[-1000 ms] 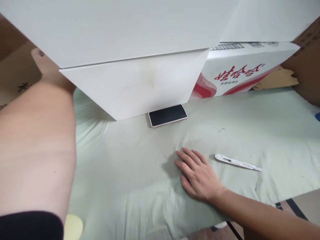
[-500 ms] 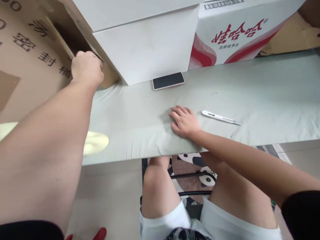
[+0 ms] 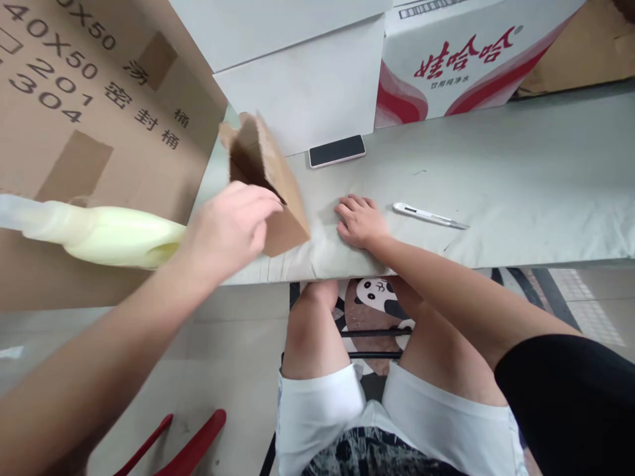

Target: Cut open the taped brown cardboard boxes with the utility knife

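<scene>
Two hands are shown at the pale green table (image 3: 520,192): how is each disposed?

The left hand (image 3: 225,228) reaches to the small cardboard box (image 3: 292,198), its fingertips at the rim of the open mouth; blur makes it impossible to tell whether thumb and fingers are clamped there. The right hand (image 3: 362,221) rests palm down on the table, fingers slightly apart

And where does the small cardboard box lie?

At the person's left, close to the table's front edge, with its dark interior visible from above. Beyond it stands a plain white box (image 3: 307,86), and to its left a large printed carton (image 3: 124,165)

Which objects lie nearest the right hand?

A phone (image 3: 337,151), dark face up, lies just beyond it, near the foot of the plain white box; a white utility knife (image 3: 430,216) lies to its right. Farther back stands a red-and-white carton (image 3: 446,79)

And beside the left hand?

A pale yellow bottle (image 3: 119,235), on its side, one end hidden behind the hand and forearm
</scene>
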{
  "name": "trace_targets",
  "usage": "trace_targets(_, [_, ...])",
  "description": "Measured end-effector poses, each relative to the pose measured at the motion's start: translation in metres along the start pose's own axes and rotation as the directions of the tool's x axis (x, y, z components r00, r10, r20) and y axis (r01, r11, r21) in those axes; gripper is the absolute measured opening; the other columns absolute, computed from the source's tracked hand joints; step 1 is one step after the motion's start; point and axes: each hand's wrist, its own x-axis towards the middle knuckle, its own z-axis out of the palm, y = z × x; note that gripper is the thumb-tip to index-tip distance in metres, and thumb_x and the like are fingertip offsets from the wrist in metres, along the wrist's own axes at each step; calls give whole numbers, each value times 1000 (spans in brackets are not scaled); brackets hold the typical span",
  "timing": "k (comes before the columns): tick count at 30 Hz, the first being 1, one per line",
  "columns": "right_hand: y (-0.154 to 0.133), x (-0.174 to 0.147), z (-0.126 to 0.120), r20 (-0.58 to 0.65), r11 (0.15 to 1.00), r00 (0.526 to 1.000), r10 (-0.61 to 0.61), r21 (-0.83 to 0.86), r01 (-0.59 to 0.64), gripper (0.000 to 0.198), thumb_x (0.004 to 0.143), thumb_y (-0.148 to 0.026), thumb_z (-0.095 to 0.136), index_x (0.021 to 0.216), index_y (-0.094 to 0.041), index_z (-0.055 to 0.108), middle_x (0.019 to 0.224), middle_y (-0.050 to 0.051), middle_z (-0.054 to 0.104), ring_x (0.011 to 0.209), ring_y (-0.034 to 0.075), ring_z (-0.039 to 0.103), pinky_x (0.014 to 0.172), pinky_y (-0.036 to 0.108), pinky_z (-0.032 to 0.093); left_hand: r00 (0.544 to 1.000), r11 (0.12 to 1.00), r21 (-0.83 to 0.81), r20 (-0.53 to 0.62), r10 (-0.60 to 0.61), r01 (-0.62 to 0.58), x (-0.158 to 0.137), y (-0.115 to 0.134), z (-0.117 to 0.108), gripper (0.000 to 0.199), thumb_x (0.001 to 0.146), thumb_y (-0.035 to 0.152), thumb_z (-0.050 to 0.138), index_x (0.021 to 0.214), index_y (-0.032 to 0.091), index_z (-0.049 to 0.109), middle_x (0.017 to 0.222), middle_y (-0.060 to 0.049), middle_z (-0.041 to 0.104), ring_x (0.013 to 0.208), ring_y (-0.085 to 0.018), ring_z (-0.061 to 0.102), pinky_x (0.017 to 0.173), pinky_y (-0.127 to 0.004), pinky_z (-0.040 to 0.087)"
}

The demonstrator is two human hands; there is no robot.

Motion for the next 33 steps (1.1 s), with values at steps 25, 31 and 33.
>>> trace_targets(25, [-48,-76,-175,-673,790,665,-323,195,581,14,96,-25,54,95,-27,67,100,2,75,103,20,71,116,49,51,934,918,-396,-314,-171,35,47,146,22,29,102,7,49,95,22,73,105,-1,83,79,-19,66,72,-38,55])
trace_targets(31, [-5,-111,-174,-393,919,873,-289,143,368,30,101,-47,47,103,-30,72,137,-1,68,150,34,47,128,63,35,941,837,-547,-283,-185,0,54,172,26,29,99,3,52,80,20,64,94,0,81,78,-14,68,72,-33,58])
trace_targets(33, [8,-115,-173,-310,930,914,-262,174,325,39,102,-60,47,107,-32,75,148,-2,61,157,36,37,129,64,32,962,734,-679,-211,-172,-18,56,171,25,23,96,4,54,85,20,67,92,1,80,74,-11,68,67,-29,59])
